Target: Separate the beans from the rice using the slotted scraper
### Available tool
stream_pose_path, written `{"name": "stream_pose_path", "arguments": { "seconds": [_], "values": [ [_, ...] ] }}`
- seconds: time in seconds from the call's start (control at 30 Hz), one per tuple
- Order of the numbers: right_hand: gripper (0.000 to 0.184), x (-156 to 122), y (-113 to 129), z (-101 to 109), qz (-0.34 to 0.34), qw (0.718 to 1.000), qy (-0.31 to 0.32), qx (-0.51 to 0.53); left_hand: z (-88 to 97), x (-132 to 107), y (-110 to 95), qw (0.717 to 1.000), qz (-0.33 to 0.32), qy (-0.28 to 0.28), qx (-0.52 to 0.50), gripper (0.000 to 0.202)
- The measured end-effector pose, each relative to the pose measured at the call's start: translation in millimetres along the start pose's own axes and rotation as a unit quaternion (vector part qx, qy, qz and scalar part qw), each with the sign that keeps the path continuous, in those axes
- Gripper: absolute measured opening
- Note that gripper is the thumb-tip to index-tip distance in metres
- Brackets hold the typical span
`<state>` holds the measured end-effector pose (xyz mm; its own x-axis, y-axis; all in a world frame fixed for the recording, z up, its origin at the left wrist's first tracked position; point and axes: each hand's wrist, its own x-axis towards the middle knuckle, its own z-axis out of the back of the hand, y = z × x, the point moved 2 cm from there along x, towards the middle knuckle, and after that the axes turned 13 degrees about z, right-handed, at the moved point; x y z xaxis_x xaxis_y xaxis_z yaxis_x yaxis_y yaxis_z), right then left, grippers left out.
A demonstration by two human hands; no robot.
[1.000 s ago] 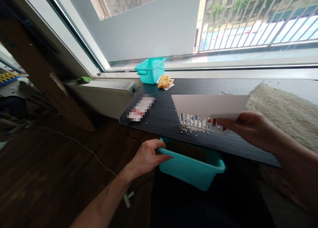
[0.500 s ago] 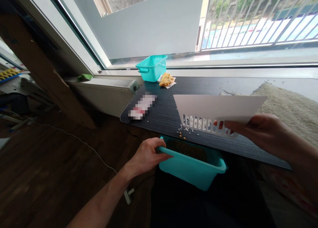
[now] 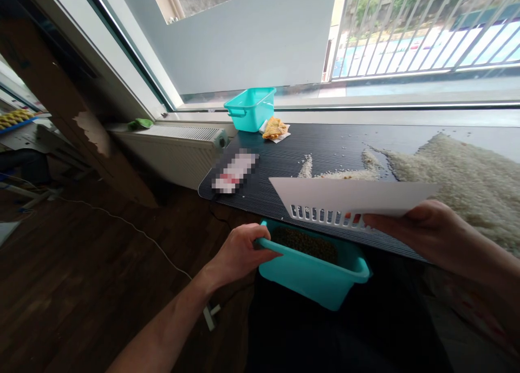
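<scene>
**Window counter, two hands at work: items on view**

1. Left hand point(image 3: 239, 251): fingers closed over the left rim of a teal tub point(image 3: 317, 281), thumb on top. The tub sits just below the front edge of the dark counter point(image 3: 325, 140), at 6 o'clock in the scene. A layer of small dark grains point(image 3: 304, 243) lies inside it.
2. Right hand point(image 3: 418, 235): clamped on the right end of a white basket point(image 3: 349, 200), thumb on top and fingers beneath. The basket is held over the counter's front edge, at 12 o'clock from the tub. Its slotted side faces the onlooker and its left end is free.
3. Rice point(image 3: 459, 178): a broad pale heap on the counter at 2 o'clock from the basket, with thin trails behind the basket.
4. Second tub point(image 3: 249, 108): teal, at the counter's far left corner, 11 o'clock, by the window.
5. Yellow cloth point(image 3: 275, 129): just beside the second tub, at its 4 o'clock.
6. Radiator point(image 3: 179, 145): white, at 9 o'clock from the counter, under the sill.
7. Cable point(image 3: 134, 232): lying on the dark wooden floor at 8 o'clock.
</scene>
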<state>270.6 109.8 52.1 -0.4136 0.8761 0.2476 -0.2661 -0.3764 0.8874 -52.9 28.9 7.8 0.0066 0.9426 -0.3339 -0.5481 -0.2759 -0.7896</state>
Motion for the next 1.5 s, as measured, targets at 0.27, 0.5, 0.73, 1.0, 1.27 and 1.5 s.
{"name": "stream_pose_path", "arguments": {
  "seconds": [0.27, 0.5, 0.73, 1.0, 1.27, 1.5],
  "values": [
    [0.057, -13.7, -4.6, 73.2, -0.024, 0.970, -0.192, -0.146, -7.5, -2.8, -6.2, 1.000, 0.008, 0.003, 0.010, 0.025],
    [0.059, -16.2, -27.5, 95.1, -0.015, 0.968, -0.209, -0.138, -26.6, 1.4, -21.5, 0.999, 0.008, 0.048, 0.018, 0.025],
    [0.057, -7.4, -45.4, 75.9, -0.021, 0.985, -0.159, -0.058, -35.8, 5.1, -25.5, 0.997, 0.000, 0.066, 0.028, 0.025],
    [0.064, -7.1, -39.5, 72.3, -0.040, 0.988, -0.144, -0.037, -39.9, 6.4, -25.9, 0.997, 0.001, 0.073, 0.020, 0.025],
    [0.065, 1.0, -34.0, 61.0, -0.026, 0.991, -0.129, -0.025, -40.9, 7.9, -28.5, 0.997, -0.001, 0.075, 0.017, 0.027],
    [0.068, 2.2, -37.3, 62.4, -0.018, 0.993, -0.110, -0.028, -41.0, 7.4, -27.6, 0.997, -0.003, 0.076, 0.011, 0.029]
  ]
}}
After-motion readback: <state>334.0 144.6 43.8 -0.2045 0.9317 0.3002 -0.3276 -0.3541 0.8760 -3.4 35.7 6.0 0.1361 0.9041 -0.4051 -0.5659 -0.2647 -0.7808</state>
